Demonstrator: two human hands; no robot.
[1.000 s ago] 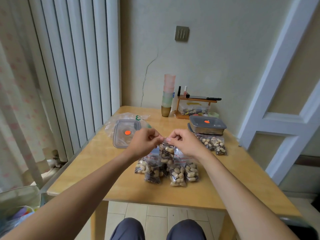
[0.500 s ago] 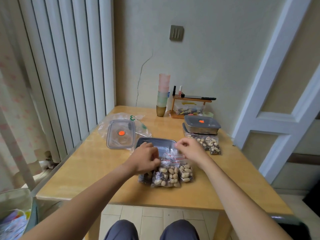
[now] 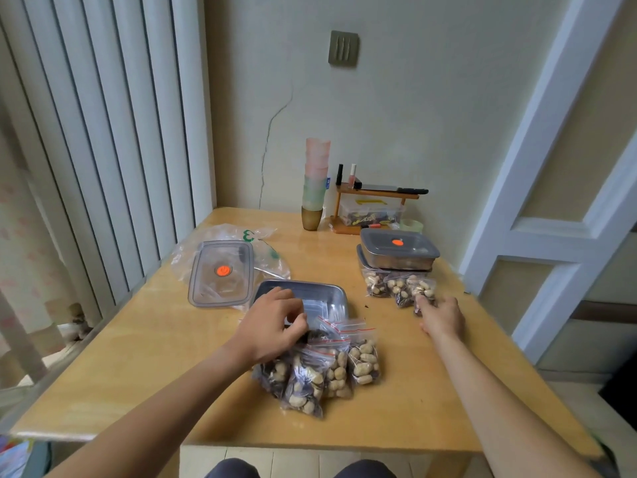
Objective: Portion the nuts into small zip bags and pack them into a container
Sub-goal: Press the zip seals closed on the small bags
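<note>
At the far left we see tall white vertical slats (image 3: 103, 139) running down beside a pale wooden table (image 3: 144, 357). On the table's left part lies a clear lid (image 3: 220, 274) with an orange dot, resting on a crumpled plastic bag (image 3: 265, 257). Just right of it sits an open grey container (image 3: 331, 298). Our left hand (image 3: 272, 329) rests with curled fingers on a heap of small zip bags of nuts (image 3: 331, 367) in front of that container; we cannot tell whether it pinches one. At the back, against the cracked wall (image 3: 275, 132), stand stacked cups (image 3: 315, 181) and a small wooden shelf (image 3: 375, 198). Further right a closed grey container (image 3: 400, 250) sits with more filled bags (image 3: 400, 288) before it. Our right hand (image 3: 441, 317) touches the nearest of these, its grip hidden. A white door frame (image 3: 537, 139) closes the right side.
</note>
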